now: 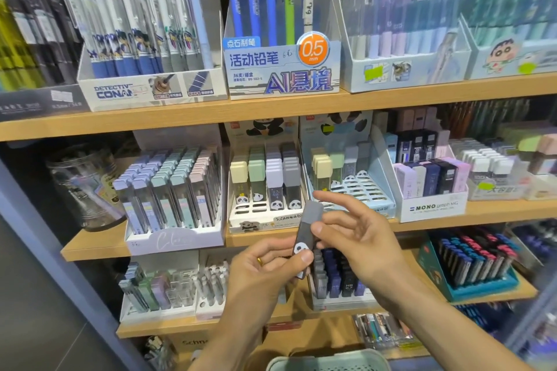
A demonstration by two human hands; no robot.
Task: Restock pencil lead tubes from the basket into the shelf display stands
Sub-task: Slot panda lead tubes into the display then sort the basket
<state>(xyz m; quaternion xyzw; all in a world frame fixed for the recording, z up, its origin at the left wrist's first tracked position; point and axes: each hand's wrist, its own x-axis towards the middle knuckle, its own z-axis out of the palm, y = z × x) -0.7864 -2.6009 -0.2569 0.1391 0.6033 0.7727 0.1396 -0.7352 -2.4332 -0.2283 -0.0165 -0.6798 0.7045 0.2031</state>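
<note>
A slim grey-capped lead tube with a panda print at its foot (pixel 304 232) was held tilted in front of the middle wooden shelf (pixel 422 220). It was gripped low down by the left hand (pixel 265 268), thumb across the panda end, while the right hand (pixel 355 235) touched its middle with the thumb, the other fingers spread loose and straight. The white slotted panda display stand (pixel 265 211) stood just behind, with a grey column at its right; the pale blue panda stand (pixel 355 190) beside it showed many vacant slots. A slip was judged possible, since the tube was pinched only at one end. Misfiling was judged the larger risk: two near-identical stands sat side by side, and the size marking could not be read. The pale green perforated basket (pixel 328 363) was seen at the bottom edge.
</note>
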